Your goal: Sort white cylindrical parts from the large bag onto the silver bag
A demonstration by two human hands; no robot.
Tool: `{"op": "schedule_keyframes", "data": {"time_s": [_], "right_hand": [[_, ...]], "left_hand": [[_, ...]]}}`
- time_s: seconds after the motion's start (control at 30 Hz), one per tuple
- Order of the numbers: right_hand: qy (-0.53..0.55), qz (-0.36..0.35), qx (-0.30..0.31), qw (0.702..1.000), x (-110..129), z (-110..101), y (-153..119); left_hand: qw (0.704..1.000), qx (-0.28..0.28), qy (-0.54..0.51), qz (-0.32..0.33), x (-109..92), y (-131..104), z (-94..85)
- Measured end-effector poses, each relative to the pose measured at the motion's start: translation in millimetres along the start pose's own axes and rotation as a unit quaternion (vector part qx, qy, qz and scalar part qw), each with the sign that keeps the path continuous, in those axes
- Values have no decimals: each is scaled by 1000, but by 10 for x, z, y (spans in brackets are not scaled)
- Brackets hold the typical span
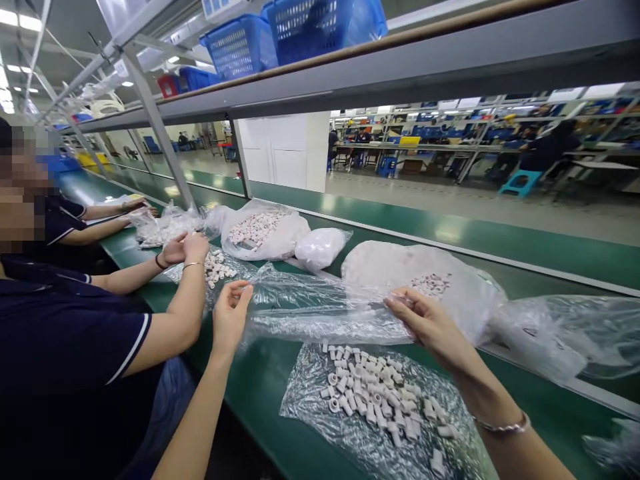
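Note:
A clear plastic bag [310, 313] is stretched sideways between my two hands above the green bench. My left hand [231, 313] pinches its left end between thumb and fingers. At the other end, my right hand [425, 320] has its fingers closed on the plastic. Below the bag, many small white plastic fittings [373, 393] lie in a loose heap on a clear plastic sheet [305, 393]. Behind my right hand sits an opened white bag [380, 263] with small whitish and brownish parts [431, 285] inside.
Another open bag of small parts [257, 227] and a knotted white bag [323, 248] stand along the bench's back. Co-workers sit to my left, the nearest with hands [187, 250] over white fittings [217, 267]. Blue baskets [240, 47] rest on the overhead shelf [350, 73].

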State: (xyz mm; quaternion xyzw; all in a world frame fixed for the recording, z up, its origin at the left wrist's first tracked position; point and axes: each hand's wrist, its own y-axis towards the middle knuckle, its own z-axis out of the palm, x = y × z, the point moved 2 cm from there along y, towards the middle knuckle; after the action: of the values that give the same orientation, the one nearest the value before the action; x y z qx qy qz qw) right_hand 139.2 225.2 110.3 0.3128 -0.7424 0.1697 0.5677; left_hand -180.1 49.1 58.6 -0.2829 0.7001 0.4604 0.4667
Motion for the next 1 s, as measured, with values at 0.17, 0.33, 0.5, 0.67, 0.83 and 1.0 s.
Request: {"op": "schedule_keyframes", "data": {"time_s": [0.17, 0.33, 0.5, 0.67, 0.83, 1.0], "right_hand": [[76, 2, 5, 997, -11, 378, 94], [97, 15, 31, 995, -27, 625, 94], [69, -21, 87, 994, 0, 548, 50], [-59, -49, 1, 997, -77, 370, 90], [-196, -85, -62, 975, -153, 279, 157], [-280, -115, -144, 942, -75, 106, 118]], "left_hand": [[972, -11, 140, 190, -452, -431, 194], [946, 276, 57, 158, -746, -1034, 846], [944, 303, -29, 130, -658, -991, 1199], [900, 388, -196, -23, -564, -794, 1310], [864, 393, -293, -113, -475, -773, 1360], [935, 263, -224, -77, -403, -748, 1253]]}}
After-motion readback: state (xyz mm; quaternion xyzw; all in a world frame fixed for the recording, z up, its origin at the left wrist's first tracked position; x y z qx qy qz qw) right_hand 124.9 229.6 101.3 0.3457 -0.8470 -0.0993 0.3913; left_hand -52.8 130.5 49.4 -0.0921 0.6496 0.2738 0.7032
